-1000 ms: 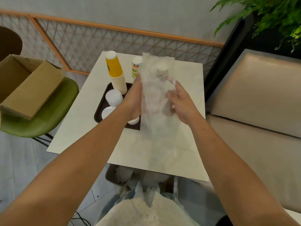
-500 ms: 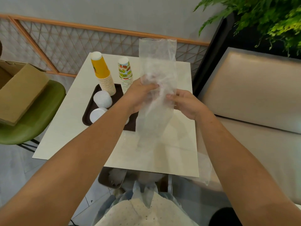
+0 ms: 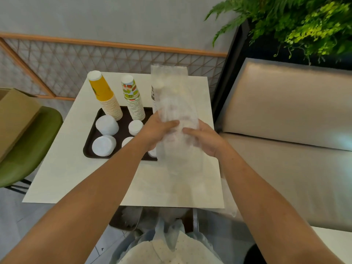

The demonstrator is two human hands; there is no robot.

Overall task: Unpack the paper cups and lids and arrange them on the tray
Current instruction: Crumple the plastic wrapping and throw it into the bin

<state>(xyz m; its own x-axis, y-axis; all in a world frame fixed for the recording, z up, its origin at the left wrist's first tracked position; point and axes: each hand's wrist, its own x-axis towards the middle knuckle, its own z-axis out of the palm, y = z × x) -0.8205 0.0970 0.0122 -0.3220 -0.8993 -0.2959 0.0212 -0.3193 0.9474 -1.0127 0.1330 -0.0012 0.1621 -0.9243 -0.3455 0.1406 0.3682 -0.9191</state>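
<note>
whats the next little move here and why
Probably pull the clear sleeve upward and off. The left hand and right hand both grip it, and a patterned cup stack seems wrapped in it, over the tray.

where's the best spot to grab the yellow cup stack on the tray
Probably low, around the ribbed rims of the yellow cup stack, coming from its left: it is tall and leans, and the patterned cup stack stands close on its right.

Left cup stack (image 3: 103,96): yellow. Middle cup stack (image 3: 132,98): green-and-red print on white. Lids (image 3: 106,124): white. Tray (image 3: 123,132): dark brown. Bag (image 3: 171,92): clear. Chair (image 3: 28,149): green.
</note>
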